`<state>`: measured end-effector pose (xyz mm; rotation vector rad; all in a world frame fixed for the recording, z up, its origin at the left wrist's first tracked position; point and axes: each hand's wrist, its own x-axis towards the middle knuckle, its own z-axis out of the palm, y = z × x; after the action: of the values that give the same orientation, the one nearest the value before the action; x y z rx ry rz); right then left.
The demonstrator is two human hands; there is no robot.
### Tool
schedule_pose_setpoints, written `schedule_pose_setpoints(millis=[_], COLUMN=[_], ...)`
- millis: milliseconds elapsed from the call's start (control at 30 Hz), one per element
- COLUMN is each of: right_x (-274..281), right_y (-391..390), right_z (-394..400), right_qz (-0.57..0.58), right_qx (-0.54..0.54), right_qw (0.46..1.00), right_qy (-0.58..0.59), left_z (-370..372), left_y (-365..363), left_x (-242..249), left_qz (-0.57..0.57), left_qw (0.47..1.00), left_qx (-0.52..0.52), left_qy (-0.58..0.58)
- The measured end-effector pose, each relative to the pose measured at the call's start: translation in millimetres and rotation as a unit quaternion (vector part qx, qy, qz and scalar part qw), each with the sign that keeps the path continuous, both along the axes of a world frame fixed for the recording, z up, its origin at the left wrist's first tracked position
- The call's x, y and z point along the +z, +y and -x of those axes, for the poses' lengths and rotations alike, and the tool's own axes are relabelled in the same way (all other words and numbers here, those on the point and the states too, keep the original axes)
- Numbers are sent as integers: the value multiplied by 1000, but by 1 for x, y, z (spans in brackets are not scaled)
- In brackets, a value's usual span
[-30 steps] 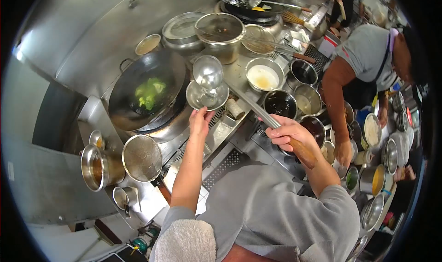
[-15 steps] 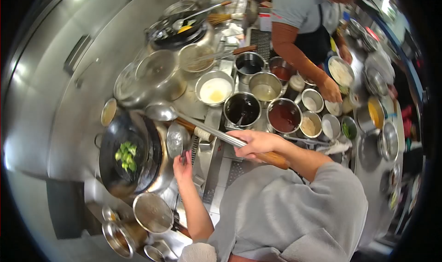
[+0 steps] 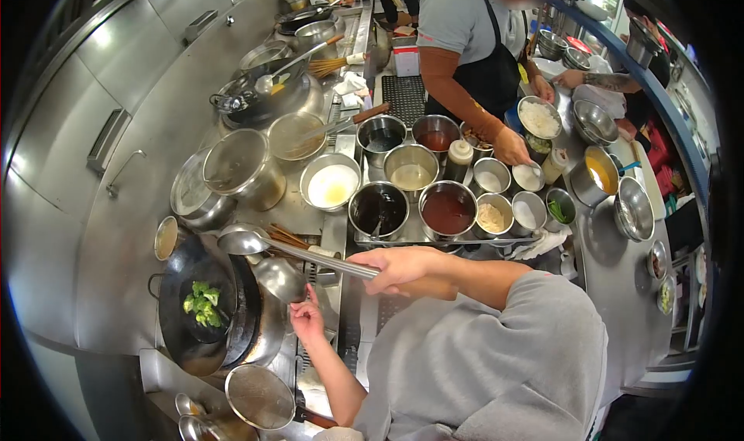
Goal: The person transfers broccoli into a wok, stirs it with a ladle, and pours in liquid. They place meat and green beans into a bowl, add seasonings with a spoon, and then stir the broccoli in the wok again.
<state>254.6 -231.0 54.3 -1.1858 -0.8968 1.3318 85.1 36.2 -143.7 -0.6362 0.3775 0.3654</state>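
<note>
My right hand (image 3: 394,269) grips the metal handle of a long ladle (image 3: 322,260), near its wooden end. The ladle's scoop (image 3: 242,241) is above the near-right rim of the wok (image 3: 174,336). My left hand (image 3: 308,319) holds a small metal bowl (image 3: 280,278) by its edge with the fingertips. The bowl is tipped towards the wok, its rounded outside showing, so its inside is hidden. Green broccoli pieces (image 3: 203,303) lie in the wok.
Behind the ladle stand pots of dark sauce (image 3: 380,208), red-brown sauce (image 3: 448,210) and white liquid (image 3: 331,184). A strainer (image 3: 260,396) sits in front of the wok. A co-worker's hand (image 3: 511,146) reaches over small seasoning pots at the right.
The small bowl has tilted further and now shows its underside. The ladle is still in my right hand, slightly further left. The head view has shifted. The co-worker's hand remains over the seasoning pots.
</note>
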Motion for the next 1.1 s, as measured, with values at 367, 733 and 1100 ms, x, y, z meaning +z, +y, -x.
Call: schedule_pose_setpoints(millis=[367, 733, 1100], right_x=[20, 1, 58], right_y=[-1, 30, 126], right_z=[2, -23, -47], right_qz=[45, 67, 49], right_qx=[-2, -15, 63], right_qw=[995, 978, 982], right_qy=[-86, -195, -169], left_z=[-13, 12, 45], left_y=[-9, -7, -29], left_x=[-17, -2, 32], left_qz=[59, 42, -227], left_qw=[993, 991, 927], left_qx=[25, 16, 51], left_qy=[-103, -124, 295])
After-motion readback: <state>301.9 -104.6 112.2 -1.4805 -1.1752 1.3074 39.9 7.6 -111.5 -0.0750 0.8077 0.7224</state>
